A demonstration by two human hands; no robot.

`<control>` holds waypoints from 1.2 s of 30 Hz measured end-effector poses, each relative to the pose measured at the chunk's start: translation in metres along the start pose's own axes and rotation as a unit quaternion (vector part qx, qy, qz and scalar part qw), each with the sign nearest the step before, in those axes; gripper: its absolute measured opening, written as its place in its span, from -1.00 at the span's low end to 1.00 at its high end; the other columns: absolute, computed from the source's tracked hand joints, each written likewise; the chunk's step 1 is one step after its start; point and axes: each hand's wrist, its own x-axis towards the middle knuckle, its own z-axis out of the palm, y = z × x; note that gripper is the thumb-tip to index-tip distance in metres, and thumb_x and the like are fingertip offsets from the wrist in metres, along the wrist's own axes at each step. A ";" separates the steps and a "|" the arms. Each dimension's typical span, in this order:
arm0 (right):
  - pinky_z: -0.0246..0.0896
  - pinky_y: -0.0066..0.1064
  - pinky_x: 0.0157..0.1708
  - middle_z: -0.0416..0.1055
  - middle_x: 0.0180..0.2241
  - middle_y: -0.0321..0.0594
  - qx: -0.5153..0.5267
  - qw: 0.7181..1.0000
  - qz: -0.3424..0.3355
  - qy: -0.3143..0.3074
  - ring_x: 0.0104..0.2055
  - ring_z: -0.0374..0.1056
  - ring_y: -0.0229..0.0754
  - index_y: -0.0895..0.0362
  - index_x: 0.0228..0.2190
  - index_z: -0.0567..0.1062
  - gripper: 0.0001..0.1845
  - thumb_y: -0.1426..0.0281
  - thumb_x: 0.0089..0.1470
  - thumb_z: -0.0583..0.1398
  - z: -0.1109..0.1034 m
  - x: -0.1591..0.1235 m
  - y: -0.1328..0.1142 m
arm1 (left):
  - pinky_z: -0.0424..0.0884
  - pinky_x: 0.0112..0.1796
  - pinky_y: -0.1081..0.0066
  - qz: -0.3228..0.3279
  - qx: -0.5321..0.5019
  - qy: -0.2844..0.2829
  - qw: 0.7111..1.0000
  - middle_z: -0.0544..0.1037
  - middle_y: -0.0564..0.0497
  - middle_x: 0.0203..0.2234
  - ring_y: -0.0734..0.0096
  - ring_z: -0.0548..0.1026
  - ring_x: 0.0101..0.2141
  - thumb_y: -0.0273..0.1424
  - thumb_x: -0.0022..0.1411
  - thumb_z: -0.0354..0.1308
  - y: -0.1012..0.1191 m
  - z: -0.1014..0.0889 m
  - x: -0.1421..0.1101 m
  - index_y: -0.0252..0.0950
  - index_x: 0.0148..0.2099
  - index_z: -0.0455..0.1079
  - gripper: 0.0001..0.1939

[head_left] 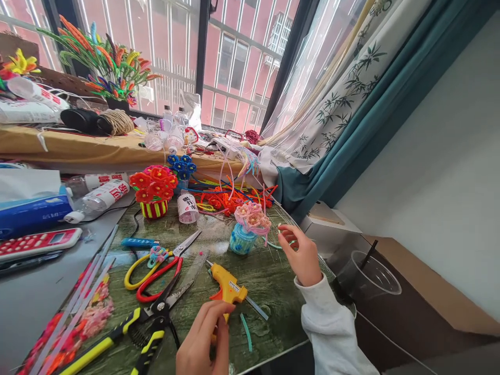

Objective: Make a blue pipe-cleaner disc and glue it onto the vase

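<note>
My left hand is at the bottom middle, fingers curled around the handle of a yellow hot glue gun, whose nozzle points up and left. A clear glue stick juts from its back. My right hand is raised over the table's right edge, thumb and forefinger nearly together at a small pale bit too tiny to name. Left of those fingertips, apart from them, stands a blue pipe-cleaner pot with pink pipe-cleaner flowers. A short teal pipe-cleaner piece lies beside the glue gun.
Red-and-yellow scissors, yellow-black cutters and a blue utility knife lie left. Behind are a red flower pot, a cut bottle and loose red pipe cleaners. A clear plastic cup is right.
</note>
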 end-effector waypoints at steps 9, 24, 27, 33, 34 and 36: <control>0.22 -0.35 -0.34 0.50 -0.32 -0.19 -0.121 0.988 -0.040 -0.091 -0.31 0.42 -0.10 0.04 -0.26 0.50 -0.83 0.32 0.16 0.12 -0.003 -0.026 -0.059 | 0.47 -0.30 0.45 0.079 0.001 -0.060 0.995 0.50 -0.08 -0.18 0.43 0.50 -0.37 -0.30 0.27 0.16 0.056 0.035 0.019 -0.25 0.08 0.28 -0.64; -0.04 -0.41 -0.55 0.52 -0.41 -0.24 -0.308 0.896 -0.052 -0.316 -0.42 0.42 -0.20 0.03 -0.39 0.50 -0.89 0.44 0.15 0.18 -0.021 -0.033 -0.085 | 0.34 -0.27 0.38 0.102 -0.176 -0.106 0.973 0.52 0.03 -0.42 0.37 0.40 -0.33 -0.26 0.22 0.20 0.086 0.036 0.040 -0.25 -0.41 0.46 -0.79; 0.03 -0.41 -0.51 0.53 -0.35 -0.24 -0.329 0.881 -0.045 -0.337 -0.33 0.45 -0.17 0.04 -0.35 0.49 -0.90 0.39 0.18 0.15 -0.025 -0.031 -0.093 | 0.31 -0.30 0.37 0.076 -0.175 -0.094 0.977 0.49 0.03 -0.41 0.37 0.39 -0.33 -0.26 0.25 0.18 0.084 0.035 0.041 -0.26 -0.41 0.40 -0.77; 0.14 -0.39 -0.46 0.53 -0.27 -0.19 -0.393 0.846 -0.025 -0.359 -0.22 0.47 -0.09 0.08 -0.25 0.49 -0.81 0.38 0.24 0.07 -0.028 -0.027 -0.104 | 0.29 -0.25 0.35 0.115 -0.165 -0.134 0.970 0.46 0.04 -0.35 0.39 0.39 -0.31 -0.37 0.26 0.18 0.081 0.031 0.041 -0.25 -0.35 0.38 -0.87; 0.15 -0.38 -0.46 0.53 -0.27 -0.18 -0.405 0.840 -0.022 -0.360 -0.22 0.47 -0.08 0.10 -0.24 0.49 -0.80 0.39 0.25 0.06 -0.027 -0.026 -0.106 | 0.28 -0.24 0.34 0.131 -0.153 -0.147 0.968 0.46 0.04 -0.33 0.38 0.39 -0.30 -0.38 0.25 0.19 0.083 0.029 0.042 -0.25 -0.33 0.39 -0.90; 0.17 -0.36 -0.45 0.52 -0.28 -0.15 -0.427 0.827 -0.018 -0.364 -0.22 0.46 -0.05 0.13 -0.25 0.50 -0.78 0.42 0.25 0.05 -0.027 -0.025 -0.109 | 0.26 -0.24 0.32 0.157 -0.122 -0.165 0.966 0.47 0.03 -0.31 0.35 0.37 -0.28 -0.41 0.22 0.22 0.086 0.027 0.043 -0.24 -0.31 0.40 -0.94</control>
